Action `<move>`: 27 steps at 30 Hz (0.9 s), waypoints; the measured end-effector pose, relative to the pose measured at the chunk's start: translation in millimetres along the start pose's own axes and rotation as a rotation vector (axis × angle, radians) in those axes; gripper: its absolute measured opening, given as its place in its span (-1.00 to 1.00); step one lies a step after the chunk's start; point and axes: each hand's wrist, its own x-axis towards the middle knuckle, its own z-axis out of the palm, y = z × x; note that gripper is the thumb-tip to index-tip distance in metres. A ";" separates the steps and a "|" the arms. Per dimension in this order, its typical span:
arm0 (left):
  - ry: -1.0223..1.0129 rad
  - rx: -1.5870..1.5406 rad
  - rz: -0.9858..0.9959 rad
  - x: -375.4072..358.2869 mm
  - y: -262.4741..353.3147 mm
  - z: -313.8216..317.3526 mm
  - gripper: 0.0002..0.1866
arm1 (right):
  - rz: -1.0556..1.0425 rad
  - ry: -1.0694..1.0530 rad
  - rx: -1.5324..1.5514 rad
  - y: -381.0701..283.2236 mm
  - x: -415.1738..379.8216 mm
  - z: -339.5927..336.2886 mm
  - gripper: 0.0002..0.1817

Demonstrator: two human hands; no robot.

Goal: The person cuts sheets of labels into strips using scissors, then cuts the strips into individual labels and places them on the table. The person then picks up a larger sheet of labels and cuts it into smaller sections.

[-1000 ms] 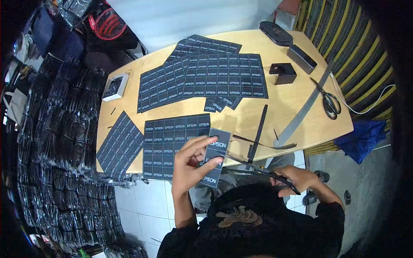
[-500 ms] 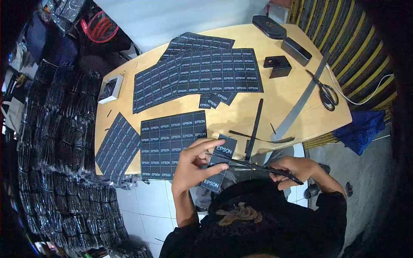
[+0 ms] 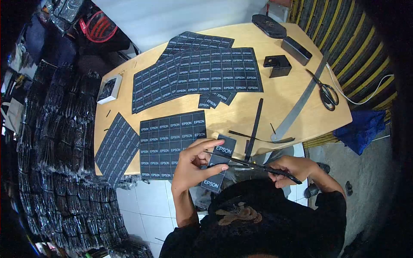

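Between the thumb and fingers of my left hand [image 3: 195, 164] is a narrow strip of dark labels [image 3: 211, 184] printed EPSON, held above the table's near edge. My right hand [image 3: 290, 169] grips black-handled scissors [image 3: 254, 165] by the handles. Their blades point left and lie across the strip, between its upper and lower labels. My left thumb and fingers partly hide the strip's middle. Just beyond my left hand, a larger EPSON label sheet [image 3: 172, 133] lies flat, with a smaller label sheet [image 3: 118, 146] to its left.
Overlapping label sheets [image 3: 219, 71] cover the table's far middle. Dark offcut strips [image 3: 257, 120], a metal ruler [image 3: 301, 101] and another pair of scissors [image 3: 327, 95] lie to the right. Black boxes [image 3: 297, 50] and a white box [image 3: 110, 89] stand on the table. Bundled black goods [image 3: 69, 150] are stacked left.
The scissors and my right hand have shifted very slightly left. My left hand and the label strip stay almost in place.
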 end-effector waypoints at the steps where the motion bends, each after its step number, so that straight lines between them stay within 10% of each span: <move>1: 0.000 -0.015 0.001 -0.2 -0.3 -0.1 -0.41 | -0.034 0.020 -0.001 0.6 0.5 0.5 -0.60; 27: -0.038 -0.081 0.016 3.9 -2.9 -7.9 -0.40 | -0.033 0.142 -0.099 8.9 -4.1 4.2 -0.57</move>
